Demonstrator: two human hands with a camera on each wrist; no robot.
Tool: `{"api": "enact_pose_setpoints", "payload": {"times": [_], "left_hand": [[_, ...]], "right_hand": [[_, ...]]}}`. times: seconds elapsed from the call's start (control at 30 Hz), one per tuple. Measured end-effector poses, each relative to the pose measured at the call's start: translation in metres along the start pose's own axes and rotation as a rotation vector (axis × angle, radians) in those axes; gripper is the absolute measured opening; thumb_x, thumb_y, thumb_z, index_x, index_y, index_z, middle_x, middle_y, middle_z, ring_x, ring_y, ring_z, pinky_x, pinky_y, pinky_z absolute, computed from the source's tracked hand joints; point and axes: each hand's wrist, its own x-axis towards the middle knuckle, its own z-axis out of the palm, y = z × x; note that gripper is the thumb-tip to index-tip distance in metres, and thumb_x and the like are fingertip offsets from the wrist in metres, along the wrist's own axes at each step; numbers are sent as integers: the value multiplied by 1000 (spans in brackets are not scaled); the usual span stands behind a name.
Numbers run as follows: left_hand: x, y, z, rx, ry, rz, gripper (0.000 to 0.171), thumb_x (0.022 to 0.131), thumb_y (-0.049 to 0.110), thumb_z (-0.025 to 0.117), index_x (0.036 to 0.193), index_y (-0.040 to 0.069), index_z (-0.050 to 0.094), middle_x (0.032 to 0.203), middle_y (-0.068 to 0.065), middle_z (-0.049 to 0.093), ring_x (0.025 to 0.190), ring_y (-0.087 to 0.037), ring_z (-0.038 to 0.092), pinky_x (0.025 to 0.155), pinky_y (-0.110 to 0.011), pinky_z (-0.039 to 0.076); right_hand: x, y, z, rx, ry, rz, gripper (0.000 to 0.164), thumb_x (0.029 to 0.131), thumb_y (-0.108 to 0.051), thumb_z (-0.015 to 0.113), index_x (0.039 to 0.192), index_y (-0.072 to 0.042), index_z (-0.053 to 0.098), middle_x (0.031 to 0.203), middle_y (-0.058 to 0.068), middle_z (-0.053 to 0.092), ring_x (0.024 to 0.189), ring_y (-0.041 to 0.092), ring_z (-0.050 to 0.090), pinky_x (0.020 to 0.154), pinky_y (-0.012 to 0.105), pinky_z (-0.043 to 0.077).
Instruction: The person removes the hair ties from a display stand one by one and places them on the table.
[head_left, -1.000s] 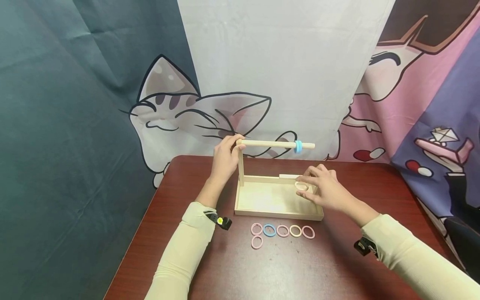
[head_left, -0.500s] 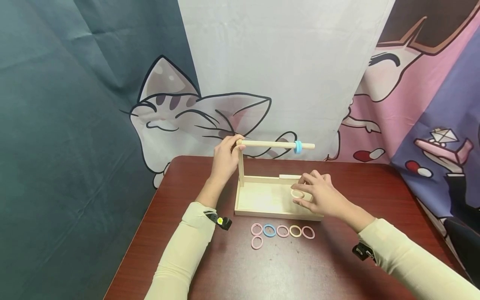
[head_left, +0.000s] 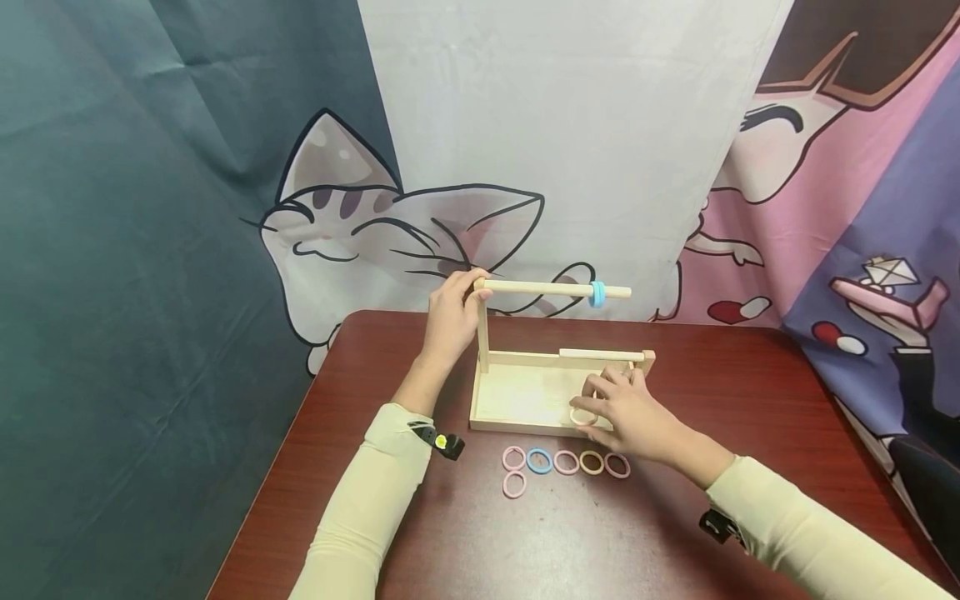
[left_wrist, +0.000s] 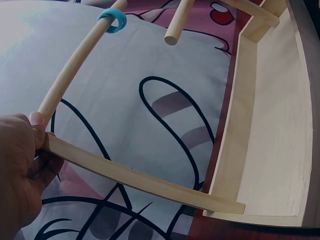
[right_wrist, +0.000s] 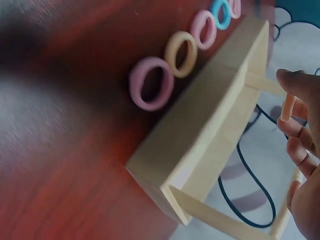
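Note:
My left hand (head_left: 452, 312) grips the top corner of a wooden stand, where the tall left post (left_wrist: 135, 177) meets the upper rod (head_left: 536, 287). Light blue hair ties (head_left: 597, 294) hang around that rod near its free right end. Between thumb and fingers, my right hand (head_left: 626, 414) pinches a pale yellow hair tie (right_wrist: 288, 107), held over the front right of the stand's tray base (head_left: 525, 427). A lower rod (head_left: 592, 355) runs left from the shorter right post (head_left: 648, 358).
Along the front of the base, a row of hair ties lies on the red-brown table (head_left: 570, 550): a blue one (head_left: 529, 455), a yellow one (right_wrist: 169, 56) and several pink ones, including the rightmost (right_wrist: 135, 90). A cartoon-printed cloth (head_left: 570, 125) hangs behind.
With the pale yellow hair tie in its fingers, my right hand has come down and toward me, from beside the lower rod to the tray's front edge. My left hand stays in place.

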Motion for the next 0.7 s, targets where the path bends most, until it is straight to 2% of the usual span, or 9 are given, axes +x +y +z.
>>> {"api": "enact_pose_setpoints", "payload": {"times": [0.1,0.23,0.3,0.5,0.7], "left_hand": [[0,0,0,3,-3,-1,26,99,22,80,123,14,79,108,-10,74,93,-29,72,86,-47,62],[0,1,0,2,-1,0,26,98,21,80,123,14,79,107,-11,74,92,-29,71,85,-46,62],[0,0,0,-1,4,3,26,98,19,81,123,14,79,107,-11,74,91,-30,71,85,-47,62],[0,0,1,6,6,9,26,97,19,82,123,13,79,107,-11,74,91,-30,72,85,-46,62],[-1,1,0,4,5,10,26,98,21,80,123,12,79,106,-12,74,91,-30,72,85,-46,62]], "right_hand": [[-3,-7,7,10,-16,-13,39,80,-33,99,113,-20,84,102,-4,64,97,20,52,82,58,42],[-6,-16,15,11,-43,-23,37,81,-38,98,112,-24,83,101,-7,63,95,18,51,78,43,35],[-7,-20,19,5,-60,-29,37,82,-40,97,112,-25,83,101,-7,63,96,17,52,79,40,35],[-11,-32,28,28,-119,-36,39,87,-45,92,118,-23,83,101,-9,61,95,14,48,80,38,34],[-13,-45,36,72,-130,-73,37,88,-47,90,116,-24,81,103,-9,61,95,11,47,80,35,29]]}}
